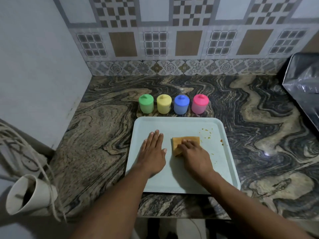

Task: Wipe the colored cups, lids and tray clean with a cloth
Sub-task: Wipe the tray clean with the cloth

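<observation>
Pressing cloth (179, 142) on tray (181, 122), right hand (193, 153) curls its grip over it; left hand (153, 150) lies flat, empty. Stains (206, 134) sit just far-right of cloth, nearer right hand.

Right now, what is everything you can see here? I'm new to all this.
Counter: one, swirled brown and black, against the wall.
Tray: one, pale blue, on the counter.
Green cup: one, lidded, left end of the row behind the tray.
Yellow cup: one, lidded, second from the left.
Blue cup: one, lidded, third from the left.
Pink cup: one, lidded, right end of the row.
Cloth: one, orange-brown, middle of the tray.
Stains: several, orange, right part of the tray.
Wall tiles: many, grey and brown, behind the counter.
Cone: one, white, lower left.
Left hand: flat on the tray.
Right hand: grips the cloth.
</observation>
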The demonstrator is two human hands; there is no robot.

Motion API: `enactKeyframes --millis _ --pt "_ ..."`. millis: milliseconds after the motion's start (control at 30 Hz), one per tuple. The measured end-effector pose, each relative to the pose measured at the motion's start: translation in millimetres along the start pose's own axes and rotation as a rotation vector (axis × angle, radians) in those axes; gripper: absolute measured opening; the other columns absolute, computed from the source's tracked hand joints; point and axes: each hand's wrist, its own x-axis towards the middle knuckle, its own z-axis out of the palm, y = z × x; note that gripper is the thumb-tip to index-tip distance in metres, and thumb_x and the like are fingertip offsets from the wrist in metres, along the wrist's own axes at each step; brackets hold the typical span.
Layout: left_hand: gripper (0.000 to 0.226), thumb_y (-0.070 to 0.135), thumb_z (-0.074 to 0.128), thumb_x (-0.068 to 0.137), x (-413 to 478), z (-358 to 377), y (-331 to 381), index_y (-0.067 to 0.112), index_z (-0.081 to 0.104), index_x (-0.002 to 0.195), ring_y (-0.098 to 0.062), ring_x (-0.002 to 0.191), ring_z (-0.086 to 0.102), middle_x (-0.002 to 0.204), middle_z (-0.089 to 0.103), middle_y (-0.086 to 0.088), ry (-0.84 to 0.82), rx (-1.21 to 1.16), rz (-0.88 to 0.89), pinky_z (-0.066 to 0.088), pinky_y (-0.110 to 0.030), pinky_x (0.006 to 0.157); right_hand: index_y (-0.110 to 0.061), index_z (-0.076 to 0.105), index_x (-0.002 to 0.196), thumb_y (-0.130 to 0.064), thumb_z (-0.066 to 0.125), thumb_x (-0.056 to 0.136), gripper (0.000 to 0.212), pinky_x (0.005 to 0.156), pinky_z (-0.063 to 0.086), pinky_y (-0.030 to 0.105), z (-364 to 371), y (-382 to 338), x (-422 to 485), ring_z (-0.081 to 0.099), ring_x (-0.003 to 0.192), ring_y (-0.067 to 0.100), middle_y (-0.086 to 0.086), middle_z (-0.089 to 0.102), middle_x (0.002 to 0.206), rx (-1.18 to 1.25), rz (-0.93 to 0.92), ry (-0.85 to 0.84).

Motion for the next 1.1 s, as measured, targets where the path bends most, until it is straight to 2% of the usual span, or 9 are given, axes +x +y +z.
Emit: enactKeyframes --millis 200,333,433,533,600,767,900,1033,1100 --pt "0.064 0.038 0.020 0.108 1 2 1 0.019 -0.012 0.159 -0.015 0.151 -0.026 0.164 -0.027 0.003 -0.006 -0.002 -0.018 -0.008 -0.040 0.125 -0.017 0.077 0.106 -0.018 0.088 0.040 0.067 0.063 0.061 0.027 -6 -5 -96 0.070 0.109 0.023 0.001 0.074 0.116 0.057 -0.098 -0.104" --pt "0.063 0.038 0.020 0.107 2 2 1 0.020 -0.012 0.159 -0.015 0.151 -0.025 0.164 -0.026 0.004 -0.004 -0.011 -0.022 -0.009 -0.039 0.125 -0.026 0.076 0.110 -0.026 0.086 0.050 0.061 0.070 0.061 0.026 -18 -5 -115 0.068 0.112 0.017 -0.007 0.073 0.118 0.101 -0.079 -0.204" --pt "0.063 0.036 0.022 0.107 1 0 5 0.019 -0.008 0.160 -0.016 0.152 -0.023 0.166 -0.023 0.002 0.007 -0.018 -0.046 -0.009 -0.039 0.125 -0.033 0.069 0.118 -0.022 0.061 0.072 0.048 0.085 0.055 0.033 -37 3 -105 0.063 0.114 0.015 -0.010 0.070 0.120 0.343 0.050 -0.202" --pt "0.062 0.034 0.026 0.106 3 -3 18 0.018 0.001 0.161 -0.019 0.153 -0.020 0.168 -0.016 0.000 0.123 0.004 -0.022 -0.012 -0.038 0.124 -0.031 0.071 0.104 -0.010 0.055 0.077 0.038 0.067 0.051 0.031 -61 21 -76 0.071 0.087 0.019 -0.006 0.076 0.091 0.554 0.230 0.007" --pt "0.063 0.038 0.026 0.106 7 -2 31 0.021 0.000 0.161 -0.017 0.152 -0.023 0.167 -0.017 0.002 0.138 -0.011 0.032 -0.016 -0.036 0.122 -0.023 0.074 0.103 -0.005 0.064 0.082 0.030 0.059 0.044 0.031 -70 41 -44 0.071 0.081 0.029 0.004 0.077 0.083 0.503 0.277 0.140" --pt "0.068 0.050 0.019 0.104 11 12 44 0.026 -0.013 0.159 -0.018 0.149 -0.031 0.163 -0.029 0.000 -0.012 0.033 0.013 -0.015 -0.042 0.123 -0.022 0.070 0.113 -0.004 0.053 0.077 0.043 0.069 0.049 0.043 -71 85 46 0.065 0.095 0.044 0.016 0.074 0.105 0.259 0.272 0.152" --pt "0.069 0.051 0.019 0.103 13 11 45 0.027 -0.017 0.158 -0.018 0.147 -0.034 0.161 -0.034 0.002 -0.060 0.047 -0.007 -0.017 -0.043 0.122 -0.022 0.066 0.113 -0.017 0.054 0.084 0.032 0.077 0.050 0.041 -40 91 68 0.063 0.104 0.038 0.012 0.069 0.114 0.091 0.169 -0.058" --pt "0.069 0.050 0.019 0.103 15 9 46 0.027 -0.017 0.158 -0.020 0.147 -0.034 0.162 -0.033 0.001 -0.070 0.051 -0.016 -0.017 -0.043 0.122 -0.013 0.059 0.134 -0.007 0.046 0.092 0.044 0.099 0.043 0.037 -17 80 51 0.045 0.133 0.031 0.010 0.055 0.142 0.059 0.177 -0.056" --pt "0.069 0.051 0.019 0.103 15 9 47 0.027 -0.017 0.158 -0.020 0.148 -0.034 0.162 -0.033 0.001 -0.080 0.052 -0.021 -0.017 -0.043 0.122 -0.012 0.059 0.134 -0.007 0.045 0.092 0.044 0.101 0.042 0.036 -15 71 31 0.042 0.137 0.029 0.009 0.053 0.144 0.084 0.174 -0.050"
